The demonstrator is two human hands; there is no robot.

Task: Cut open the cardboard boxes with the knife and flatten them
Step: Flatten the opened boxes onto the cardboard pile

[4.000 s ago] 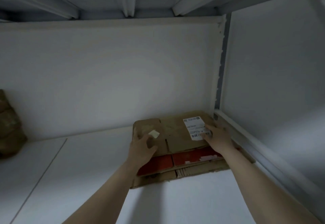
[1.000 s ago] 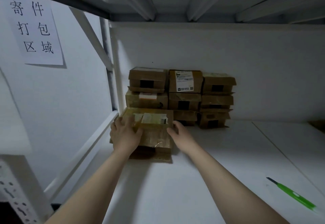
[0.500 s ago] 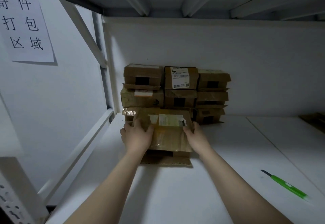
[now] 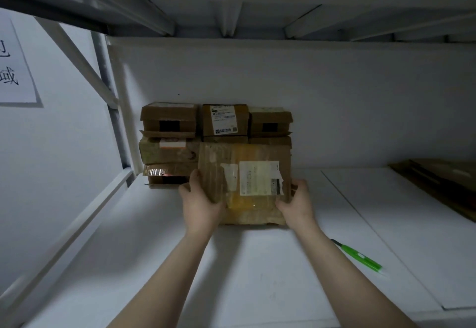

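Both hands clamp one box [image 4: 244, 183] by its sides, left hand [image 4: 199, 205] and right hand [image 4: 297, 205], in front of the stack [image 4: 170, 132]; knife [image 4: 356, 255] lies on shelf [image 4: 257, 276] nearer the right hand, long axis diagonal, down-right.

Left hand [image 4: 200, 209] and right hand [image 4: 298, 205]: both bare. Forearms uncovered, no sleeves, rings or watch visible.

White shelf [image 4: 270, 271], metal-framed, another shelf level above. Seam between two panels runs diagonally on the right. Stack of taped cardboard boxes [image 4: 170, 145] stands at the back left, against the rear wall. Green-handled knife [image 4: 356, 255] lies front right. Flattened cardboard [image 4: 443, 181] lies at far right.
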